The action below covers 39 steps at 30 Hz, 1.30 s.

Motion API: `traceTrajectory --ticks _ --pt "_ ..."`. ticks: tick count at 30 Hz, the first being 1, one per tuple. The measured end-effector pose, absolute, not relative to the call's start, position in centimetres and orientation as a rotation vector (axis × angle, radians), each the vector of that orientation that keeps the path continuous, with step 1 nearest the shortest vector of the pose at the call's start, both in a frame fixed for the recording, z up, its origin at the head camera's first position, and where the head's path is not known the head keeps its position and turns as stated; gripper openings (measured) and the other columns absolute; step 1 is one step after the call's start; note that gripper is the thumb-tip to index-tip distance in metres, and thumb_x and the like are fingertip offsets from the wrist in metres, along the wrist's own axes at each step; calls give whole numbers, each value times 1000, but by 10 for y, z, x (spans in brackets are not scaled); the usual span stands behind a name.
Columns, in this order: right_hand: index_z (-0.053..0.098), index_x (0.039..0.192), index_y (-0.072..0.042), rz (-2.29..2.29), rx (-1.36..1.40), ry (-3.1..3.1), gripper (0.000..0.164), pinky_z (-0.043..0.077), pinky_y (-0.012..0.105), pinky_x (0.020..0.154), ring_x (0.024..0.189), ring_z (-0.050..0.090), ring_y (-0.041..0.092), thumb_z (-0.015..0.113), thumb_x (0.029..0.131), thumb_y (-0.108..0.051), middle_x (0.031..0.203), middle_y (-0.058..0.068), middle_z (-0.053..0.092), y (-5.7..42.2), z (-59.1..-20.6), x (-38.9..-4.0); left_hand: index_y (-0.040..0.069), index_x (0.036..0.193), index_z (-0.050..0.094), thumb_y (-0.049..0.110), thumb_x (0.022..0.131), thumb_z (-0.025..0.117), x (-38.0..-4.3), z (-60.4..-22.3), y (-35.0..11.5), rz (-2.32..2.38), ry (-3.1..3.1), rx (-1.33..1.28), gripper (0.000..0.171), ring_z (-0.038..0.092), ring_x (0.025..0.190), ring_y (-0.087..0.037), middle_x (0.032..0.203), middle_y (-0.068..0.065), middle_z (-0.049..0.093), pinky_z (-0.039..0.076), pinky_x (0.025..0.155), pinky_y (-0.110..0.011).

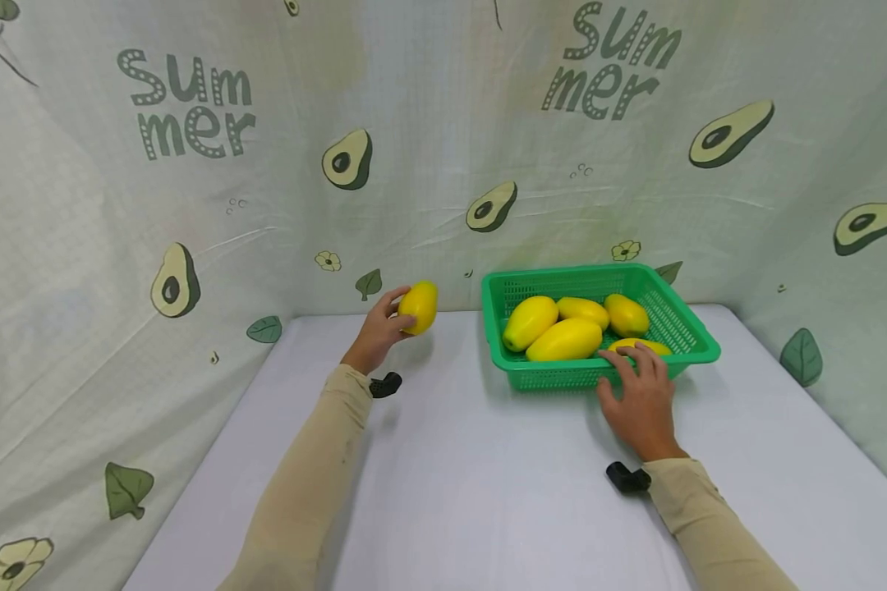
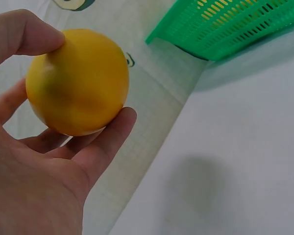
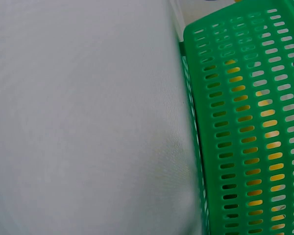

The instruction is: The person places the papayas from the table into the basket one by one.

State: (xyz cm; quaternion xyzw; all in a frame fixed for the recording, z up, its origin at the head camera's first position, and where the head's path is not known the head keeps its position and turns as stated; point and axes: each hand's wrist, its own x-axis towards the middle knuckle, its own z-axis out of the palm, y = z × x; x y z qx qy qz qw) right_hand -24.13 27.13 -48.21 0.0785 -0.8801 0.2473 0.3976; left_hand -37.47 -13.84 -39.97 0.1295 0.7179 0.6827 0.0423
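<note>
My left hand (image 1: 384,331) holds a yellow mango (image 1: 419,308) up above the back left of the table. In the left wrist view the thumb lies on one side of the mango (image 2: 78,81) and fingers wrap under the other. To the right stands a green plastic basket (image 1: 554,379) with several yellow mangoes (image 1: 565,340) inside. My right hand (image 1: 641,402) is at the basket's front rim, fingers spread and reaching over it near a mango (image 1: 639,345). In the right wrist view the basket wall (image 3: 250,127) shows, but the hand itself does not.
The white table (image 1: 480,492) runs back to a hanging cloth (image 1: 414,222) printed with avocados, leaves and lettering, which also covers both sides. A black wrist mount (image 1: 386,385) is on the left wrist, another black mount (image 1: 627,478) on the right.
</note>
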Motion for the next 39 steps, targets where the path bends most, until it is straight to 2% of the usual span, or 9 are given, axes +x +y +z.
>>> traceTrajectory --ticks 12,19,27,39 --pt "65 124 -9 633 194 -2234 38 33 71 82 137 33 43 67 86 -7 128 20 52 271 -482 -241 23 149 45 10 91 70 -376 -386 -131 2079 2212 525 64 55 121 -33 147 -13 44 50 100 -44" --pt "65 123 -8 626 194 -2227 38 34 71 82 136 33 43 66 86 -8 128 21 52 272 -478 -244 15 156 36 11 93 68 -378 -371 -122 2050 2205 576 71 54 123 -33 150 -14 42 49 101 -43" --pt "65 123 -8 657 186 -2231 37 33 71 84 137 32 43 66 86 -8 128 21 52 269 -481 -243 19 152 42 11 93 68 -376 -366 -117 2068 2142 583 65 54 123 -33 150 -12 42 49 101 -43" --pt "65 125 -8 640 182 -2245 38 33 71 86 138 32 42 66 87 -9 129 21 51 270 -481 -244 20 151 44 12 93 68 -370 -352 -98 1951 2130 728 63 54 120 -31 148 -6 45 49 101 -43"
